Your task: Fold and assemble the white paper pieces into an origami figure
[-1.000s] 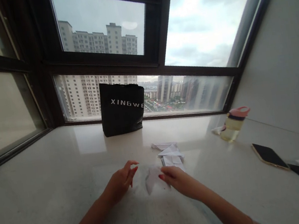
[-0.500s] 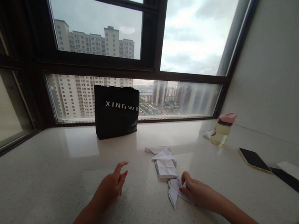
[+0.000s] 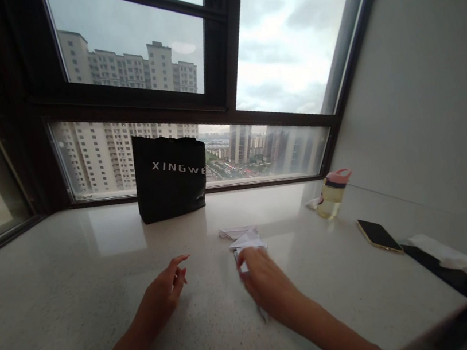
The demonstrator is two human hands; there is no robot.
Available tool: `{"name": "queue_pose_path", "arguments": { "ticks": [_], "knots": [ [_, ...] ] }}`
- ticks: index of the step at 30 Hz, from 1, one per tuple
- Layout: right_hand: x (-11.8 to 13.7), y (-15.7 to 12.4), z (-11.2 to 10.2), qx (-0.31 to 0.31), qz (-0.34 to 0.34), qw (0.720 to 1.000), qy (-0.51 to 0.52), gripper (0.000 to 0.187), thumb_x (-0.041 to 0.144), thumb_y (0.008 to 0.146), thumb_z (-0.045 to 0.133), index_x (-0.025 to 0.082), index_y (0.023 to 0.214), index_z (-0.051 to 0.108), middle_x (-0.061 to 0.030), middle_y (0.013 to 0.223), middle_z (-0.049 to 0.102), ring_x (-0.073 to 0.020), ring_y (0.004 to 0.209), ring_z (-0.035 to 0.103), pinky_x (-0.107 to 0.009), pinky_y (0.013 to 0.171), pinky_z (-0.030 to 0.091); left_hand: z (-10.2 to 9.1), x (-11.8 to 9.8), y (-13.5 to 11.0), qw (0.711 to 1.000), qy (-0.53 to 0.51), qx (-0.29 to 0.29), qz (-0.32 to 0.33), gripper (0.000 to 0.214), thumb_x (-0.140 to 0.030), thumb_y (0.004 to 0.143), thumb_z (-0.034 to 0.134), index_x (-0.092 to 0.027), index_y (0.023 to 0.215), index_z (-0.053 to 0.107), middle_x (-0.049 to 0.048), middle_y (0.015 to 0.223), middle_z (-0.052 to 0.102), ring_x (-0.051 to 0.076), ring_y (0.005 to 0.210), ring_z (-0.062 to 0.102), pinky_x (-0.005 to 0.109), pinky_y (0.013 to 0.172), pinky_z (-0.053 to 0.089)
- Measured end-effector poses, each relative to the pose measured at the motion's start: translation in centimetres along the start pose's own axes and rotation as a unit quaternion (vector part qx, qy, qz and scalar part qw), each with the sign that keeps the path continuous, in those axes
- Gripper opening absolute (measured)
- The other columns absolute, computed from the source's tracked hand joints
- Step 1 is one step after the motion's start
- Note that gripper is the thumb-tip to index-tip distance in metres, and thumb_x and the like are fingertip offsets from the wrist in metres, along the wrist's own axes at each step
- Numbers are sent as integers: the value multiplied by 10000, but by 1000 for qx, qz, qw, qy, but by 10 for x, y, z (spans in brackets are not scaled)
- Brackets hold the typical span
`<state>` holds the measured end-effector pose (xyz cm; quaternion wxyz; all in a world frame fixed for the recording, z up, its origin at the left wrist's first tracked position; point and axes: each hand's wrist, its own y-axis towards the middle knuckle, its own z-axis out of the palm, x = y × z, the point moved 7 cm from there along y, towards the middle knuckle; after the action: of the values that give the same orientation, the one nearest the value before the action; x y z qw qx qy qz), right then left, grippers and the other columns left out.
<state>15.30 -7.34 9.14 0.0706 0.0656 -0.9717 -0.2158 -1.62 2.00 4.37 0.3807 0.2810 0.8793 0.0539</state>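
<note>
My right hand lies over white folded paper pieces on the pale stone counter, covering the nearest piece. The back of the hand faces me and its fingers are hidden and blurred, so its grip is unclear. Two more folded pieces show just beyond its fingertips. My left hand rests on the counter to the left of the paper, holding nothing, fingers loosely spread and pointing right.
A black bag with white lettering stands against the window. At right are a bottle with a pink lid, a phone lying flat, and a white tissue on a dark object. A wall rises on the right.
My right hand moved forward and left from the near paper piece onto the stack of folded pieces. The left hand stayed almost still. The view swung a little to the right.
</note>
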Motion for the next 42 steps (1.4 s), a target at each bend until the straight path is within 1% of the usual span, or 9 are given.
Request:
{"name": "queue_pose_path", "arguments": {
  "ticks": [2,5,7,10,13,16,19,31,42],
  "knots": [
    [41,10,25,43,-72,995,63,243,144,728,536,139,970,514,-88,951,558,-217,889,504,-344,766,422,-7,5,2,999,-14,-43,4,372,-396,818,301,-214,1094,473,45,896,624,176,827,594,317,767,451],
    [84,24,71,116,-124,979,114,494,374,710,607,99,1102,483,-143,1105,535,-268,1045,469,-377,845,419,-21,14,6,994,-17,-106,0,374,-424,811,297,-203,1023,512,71,1040,593,200,973,553,367,866,424],
    [97,31,95,136,-125,974,132,614,454,702,596,73,1160,445,-184,1195,487,-298,1140,410,-422,918,372,-26,20,8,992,-8,-125,-6,391,-437,810,289,-195,1008,524,74,1058,591,208,1009,538,389,905,404],
    [102,34,111,135,-123,971,157,670,480,759,512,63,1258,350,-201,1300,394,-307,1221,324,-461,977,306,-22,29,10,994,8,-106,-7,422,-441,811,295,-180,1049,525,78,1093,583,205,1052,520,388,943,381],
    [101,29,112,134,-134,966,176,660,465,806,439,74,1313,279,-181,1351,333,-294,1254,269,-450,1006,274,-3,35,9,998,28,-46,11,456,-427,818,301,-165,1131,505,88,1195,535,197,1132,466,375,981,347],
    [99,25,113,149,-132,965,169,682,447,816,423,36,1329,244,-212,1363,282,-298,1271,225,-439,1023,249,19,40,6,997,56,34,37,451,-412,833,288,-194,1159,511,71,1247,504,188,1178,421,385,1019,287],
    [99,26,115,146,-125,969,157,701,426,807,446,10,1329,234,-235,1353,278,-303,1267,230,-439,1021,258,29,44,5,993,83,73,41,443,-404,841,281,-216,1163,519,55,1264,490,185,1190,408,401,1031,255],
    [100,27,109,131,-143,969,153,628,389,794,479,17,1282,341,-209,1328,342,-285,1261,259,-436,1008,292,28,53,10,991,104,73,48,439,-388,829,302,-208,1154,536,67,1250,501,187,1170,434,402,1012,289],
    [100,27,109,138,-142,969,147,640,430,806,443,10,1279,347,-211,1328,345,-289,1261,254,-419,1015,279,27,50,9,991,98,80,43,450,-390,827,294,-198,1154,536,70,1261,489,183,1175,426,397,1009,294]
  ]
}}
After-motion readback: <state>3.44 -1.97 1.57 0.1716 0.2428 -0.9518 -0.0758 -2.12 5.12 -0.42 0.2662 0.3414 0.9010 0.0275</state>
